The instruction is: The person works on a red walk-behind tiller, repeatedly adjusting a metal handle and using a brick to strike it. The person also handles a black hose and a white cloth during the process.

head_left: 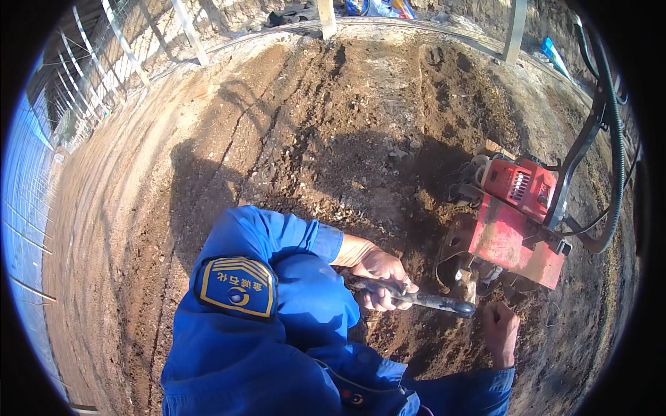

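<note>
My left hand (383,276) is wrapped round a long dark metal hand tool (444,303); its exact kind does not show. The tool's rounded end points right, toward my right hand (501,327). My right hand is closed with curled fingers, low beside the machine; whatever it may hold is hidden. Just beyond both hands stands a red walk-behind tiller (496,232). Its dirty red guard (517,243) is over the near side, with the red engine housing (520,186) behind. A muddy metal part (466,283) shows beneath the guard, between the tool and the tiller.
Loose brown soil (298,152) surrounds me, with furrows on the left. The tiller's black handlebar (581,152) and hose (614,159) rise on the right. Pale posts (515,31) line the far edge, near a blue bag (378,8). Blue sheeting (24,201) bounds the left side.
</note>
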{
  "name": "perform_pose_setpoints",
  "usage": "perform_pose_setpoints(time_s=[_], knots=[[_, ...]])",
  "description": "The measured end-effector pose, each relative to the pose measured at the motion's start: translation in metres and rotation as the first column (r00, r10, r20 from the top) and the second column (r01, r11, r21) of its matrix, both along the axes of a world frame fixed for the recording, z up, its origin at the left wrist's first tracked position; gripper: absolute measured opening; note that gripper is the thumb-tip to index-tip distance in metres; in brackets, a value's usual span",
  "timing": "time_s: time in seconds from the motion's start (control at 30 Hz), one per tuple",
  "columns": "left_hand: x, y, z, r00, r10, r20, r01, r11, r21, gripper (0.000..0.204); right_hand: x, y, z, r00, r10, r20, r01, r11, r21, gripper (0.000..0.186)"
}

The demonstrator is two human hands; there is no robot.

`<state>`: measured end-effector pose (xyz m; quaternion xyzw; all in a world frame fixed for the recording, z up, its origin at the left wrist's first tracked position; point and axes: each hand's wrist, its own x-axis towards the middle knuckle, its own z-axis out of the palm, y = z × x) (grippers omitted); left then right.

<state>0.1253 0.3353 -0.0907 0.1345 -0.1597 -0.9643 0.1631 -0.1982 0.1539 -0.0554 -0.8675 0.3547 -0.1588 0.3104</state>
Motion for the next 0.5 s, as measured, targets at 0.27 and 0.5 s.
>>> perform_pose_setpoints(time_s=[0.27,0.5], knots=[[0.109,0.080,0.003,0.991,0.107,-0.079,-0.104,0.994,0.041,0.046,0.109,0.053,0.036,0.986,0.138,-0.095,-0.138,0.990,0.010,0.004],[0.177,0.137,0.030,0.939,0.343,-0.029,-0.329,0.919,0.218,0.043,0.116,0.107,-0.017,0.943,-0.063,-0.326,0.126,0.977,0.174,0.018]])
